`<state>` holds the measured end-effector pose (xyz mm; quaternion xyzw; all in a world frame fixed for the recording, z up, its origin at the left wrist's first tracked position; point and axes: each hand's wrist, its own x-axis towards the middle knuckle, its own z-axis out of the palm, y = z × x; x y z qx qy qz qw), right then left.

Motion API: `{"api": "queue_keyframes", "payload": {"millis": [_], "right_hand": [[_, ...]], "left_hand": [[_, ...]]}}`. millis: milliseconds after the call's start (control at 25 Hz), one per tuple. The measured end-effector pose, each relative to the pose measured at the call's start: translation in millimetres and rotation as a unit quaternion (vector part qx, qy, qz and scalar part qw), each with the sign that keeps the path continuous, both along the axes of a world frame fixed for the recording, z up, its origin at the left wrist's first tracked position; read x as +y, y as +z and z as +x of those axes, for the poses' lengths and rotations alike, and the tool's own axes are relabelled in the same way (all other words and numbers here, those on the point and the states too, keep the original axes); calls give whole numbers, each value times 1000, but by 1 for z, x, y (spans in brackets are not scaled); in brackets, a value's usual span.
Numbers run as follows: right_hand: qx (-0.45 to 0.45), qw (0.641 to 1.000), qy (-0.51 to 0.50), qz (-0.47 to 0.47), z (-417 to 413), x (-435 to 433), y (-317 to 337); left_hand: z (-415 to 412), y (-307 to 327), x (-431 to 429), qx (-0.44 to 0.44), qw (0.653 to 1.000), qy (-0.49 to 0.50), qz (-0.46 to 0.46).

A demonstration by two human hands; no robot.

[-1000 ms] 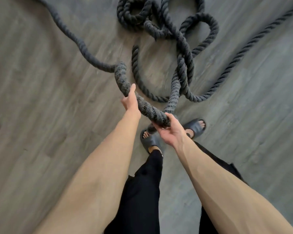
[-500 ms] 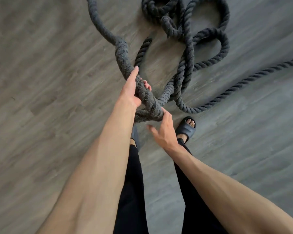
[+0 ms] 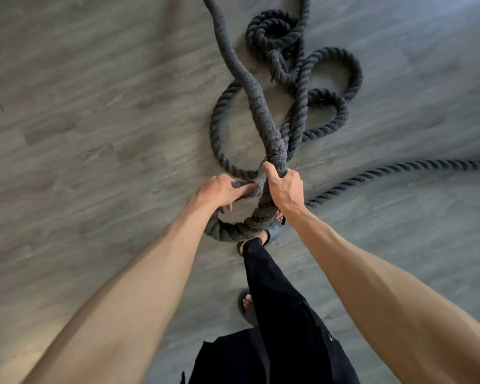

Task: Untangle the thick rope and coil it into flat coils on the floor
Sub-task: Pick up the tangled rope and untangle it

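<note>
A thick dark grey rope (image 3: pixel 257 103) runs from the top of the view down to my hands, lifted off the floor. My right hand (image 3: pixel 284 187) grips it from above, fingers curled round the strand. My left hand (image 3: pixel 221 191) holds the adjoining bend of the rope just to the left. Below my hands the rope curves into a small loop (image 3: pixel 233 231) on the floor by my front foot. Beyond, tangled loops (image 3: pixel 330 101) lie on the floor.
Grey wood-look floor (image 3: pixel 94 120) spreads to the left. One rope strand (image 3: pixel 399 170) trails off to the right edge. My feet in dark slides (image 3: pixel 275 231) stand right by the small loop, and my black trousers (image 3: pixel 275 314) fill the lower middle.
My right hand, open half a second ago, now grips the rope. My left hand has dropped lower and left, bending the rope into a small loop near my feet. The view shifted.
</note>
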<state>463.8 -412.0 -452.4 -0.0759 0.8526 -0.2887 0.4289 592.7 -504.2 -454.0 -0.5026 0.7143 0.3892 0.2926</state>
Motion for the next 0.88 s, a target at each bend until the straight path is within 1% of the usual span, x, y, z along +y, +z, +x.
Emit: {"api": "queue_keyframes", "payload": {"millis": [40,80,120,160,200,240,280,320,360,400,440,480,520,560,600,640,680,720,760,800,840,880], "right_hand": [[-7,1000,14,8,1,12,0],[-21,999,22,13,2,21,2],[-28,999,28,10,4,31,1],[-43,999,31,6,4,40,-1],[-62,997,41,2,5,51,-3],[-76,995,66,8,10,66,-5],[-90,992,91,19,13,85,-9],[-116,987,106,34,21,112,-9],[-158,982,96,48,31,139,-7],[-210,973,64,65,43,163,-2],[-263,962,18,64,54,184,2],[-304,951,-26,47,62,200,3],[-323,944,-61,28,66,215,-3],[-316,945,-85,25,68,225,-6],[-300,948,-107,20,69,234,-9],[-283,951,-123,11,67,241,-9],[-269,954,-134,-5,64,245,-8],[-258,957,-133,-22,58,246,-6],[-246,960,-129,-38,50,242,-4],[-231,965,-115,-41,39,234,-2],[-214,970,-104,-43,27,226,-1],[-197,976,-88,-38,15,219,2]], "left_hand": [[9,-1,17,9,998,49,39],[19,-2,38,22,993,107,52],[31,-4,64,42,978,197,62],[41,-2,93,67,942,317,94],[50,0,126,90,883,436,151],[58,6,159,115,805,541,214],[63,11,184,138,722,623,268],[68,17,206,155,640,690,299],[74,17,222,162,574,741,308],[79,14,235,179,520,775,312],[84,8,247,178,487,799,305],[87,3,260,177,465,815,298],[87,-2,274,170,461,820,293],[87,-6,286,170,456,820,302],[86,-5,297,164,468,811,310],[84,-5,303,159,506,792,302],[84,-8,306,145,586,761,238],[84,-16,306,130,713,683,93],[82,-18,299,134,827,538,-92],[77,-19,292,172,879,371,-245],[67,-15,285,205,895,240,-316],[58,-7,277,232,907,145,-319]]}}
